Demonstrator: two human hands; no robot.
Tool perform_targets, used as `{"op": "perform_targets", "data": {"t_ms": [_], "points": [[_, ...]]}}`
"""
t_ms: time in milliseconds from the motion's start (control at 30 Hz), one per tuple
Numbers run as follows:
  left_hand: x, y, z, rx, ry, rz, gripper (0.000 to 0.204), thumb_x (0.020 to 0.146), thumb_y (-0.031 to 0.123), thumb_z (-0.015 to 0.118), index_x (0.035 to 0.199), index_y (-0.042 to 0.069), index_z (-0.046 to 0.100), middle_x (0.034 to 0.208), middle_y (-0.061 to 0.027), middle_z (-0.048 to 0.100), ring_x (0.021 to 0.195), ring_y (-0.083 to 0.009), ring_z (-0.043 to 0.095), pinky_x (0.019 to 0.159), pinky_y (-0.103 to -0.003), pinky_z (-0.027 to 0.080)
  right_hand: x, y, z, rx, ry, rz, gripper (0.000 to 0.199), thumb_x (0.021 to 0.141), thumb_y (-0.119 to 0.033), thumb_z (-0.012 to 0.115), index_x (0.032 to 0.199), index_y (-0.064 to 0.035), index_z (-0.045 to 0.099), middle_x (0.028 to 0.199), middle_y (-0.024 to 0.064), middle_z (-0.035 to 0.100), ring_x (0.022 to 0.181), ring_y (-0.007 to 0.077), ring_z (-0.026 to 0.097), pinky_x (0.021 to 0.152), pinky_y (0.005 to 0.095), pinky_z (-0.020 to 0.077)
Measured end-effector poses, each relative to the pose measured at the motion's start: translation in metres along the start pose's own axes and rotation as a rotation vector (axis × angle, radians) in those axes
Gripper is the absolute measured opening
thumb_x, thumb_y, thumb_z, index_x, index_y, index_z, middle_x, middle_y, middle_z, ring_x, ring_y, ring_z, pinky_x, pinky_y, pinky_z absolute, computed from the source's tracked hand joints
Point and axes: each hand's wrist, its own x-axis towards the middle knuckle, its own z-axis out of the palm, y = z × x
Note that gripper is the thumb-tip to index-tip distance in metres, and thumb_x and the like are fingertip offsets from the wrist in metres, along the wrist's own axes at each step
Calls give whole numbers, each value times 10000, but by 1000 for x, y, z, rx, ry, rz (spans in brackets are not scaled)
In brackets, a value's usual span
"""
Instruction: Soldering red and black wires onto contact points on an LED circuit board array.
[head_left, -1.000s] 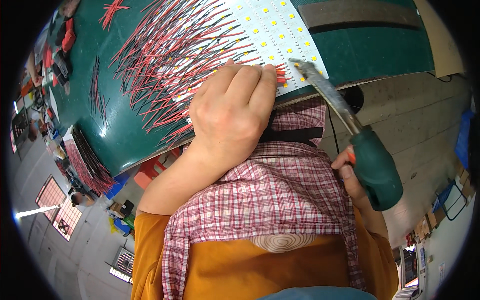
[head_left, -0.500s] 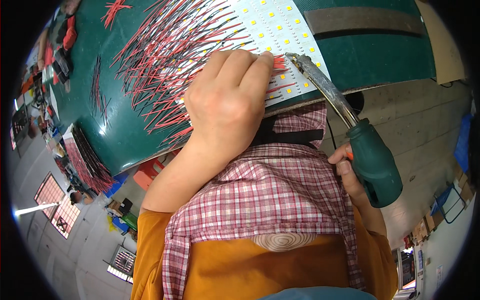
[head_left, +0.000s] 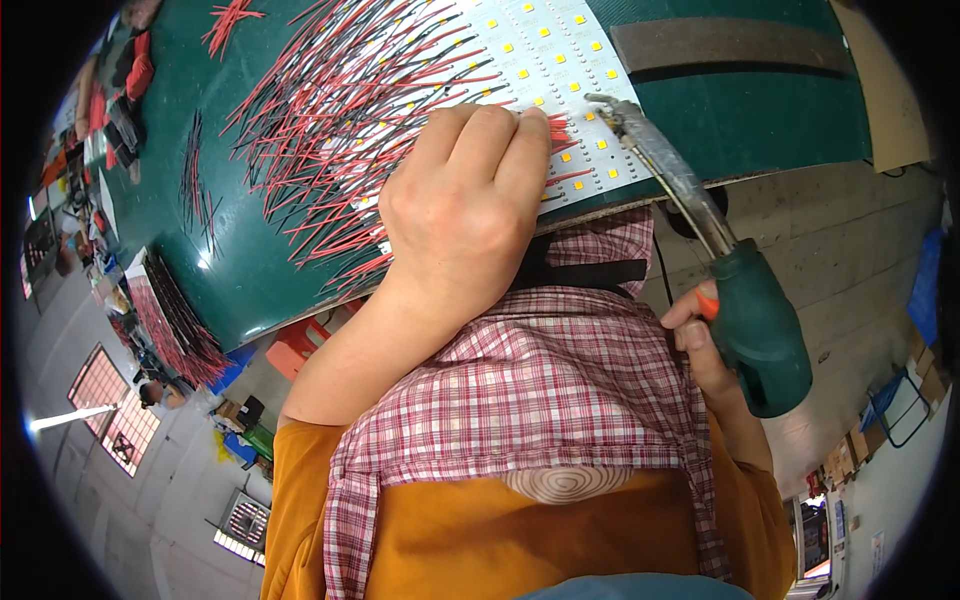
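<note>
A white circuit board [head_left: 545,40] dotted with small yellow LEDs lies at the table's near edge. Rows of red and black wires [head_left: 320,120] stand off its left and middle part, their ends joined to the board. My left hand [head_left: 462,205] is closed over the board with a bunch of red wires [head_left: 562,128], whose tips poke out past the fingers on the right. In my right hand [head_left: 704,345] is a soldering gun [head_left: 765,325] with a green handle and an orange trigger. Its metal tip hangs over the board's right edge, just right of the red wire tips.
A green mat [head_left: 270,290] covers the table. Loose red wires [head_left: 230,25] and a thin dark bundle [head_left: 195,180] lie on it at the left, with a wired board [head_left: 175,315] at the table's left corner. A dark flat strip [head_left: 730,45] lies at the far right.
The soldering gun has shifted a little to the right, its tip moving away from the red wire tips. My left hand has slid slightly rightward with the wires.
</note>
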Motion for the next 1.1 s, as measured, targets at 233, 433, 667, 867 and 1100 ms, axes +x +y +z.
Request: {"op": "perform_targets", "data": {"t_ms": [233,433,667,867,1100], "points": [[6,-6,-7,-122,-8,-90,176,657,63,640,833,63,637,735,-27,541,702,-178,553,525,-278,455,6,-6,3,-3,7,-92,62,800,17,586,837,-23,616,747,52,623,674,150,587,627,250,478],[9,-11,0,-99,-8,-59,201,629,53,627,829,59,646,721,-35,528,663,-189,529,515,-296,446,6,-4,6,-25,44,-63,67,797,6,601,850,-27,625,764,37,641,697,133,608,611,216,480],[8,-10,1,-65,-9,-69,213,614,53,630,827,61,644,721,-35,517,662,-188,528,506,-284,445,7,-5,4,-160,41,-37,88,787,-34,622,863,-77,628,758,-19,646,680,111,614,610,207,477],[8,-7,1,-52,-13,-80,210,621,54,633,831,57,640,730,-36,519,681,-189,537,502,-280,454,9,-4,5,-335,32,-129,98,763,-31,636,847,-81,634,769,-22,640,698,105,614,613,214,478],[11,-7,1,-41,-9,-73,206,626,60,632,832,53,635,728,-37,518,688,-188,542,494,-278,455,10,-6,-1,-324,-63,-127,130,772,-34,624,902,-44,620,808,20,637,715,125,602,656,247,483]]}}
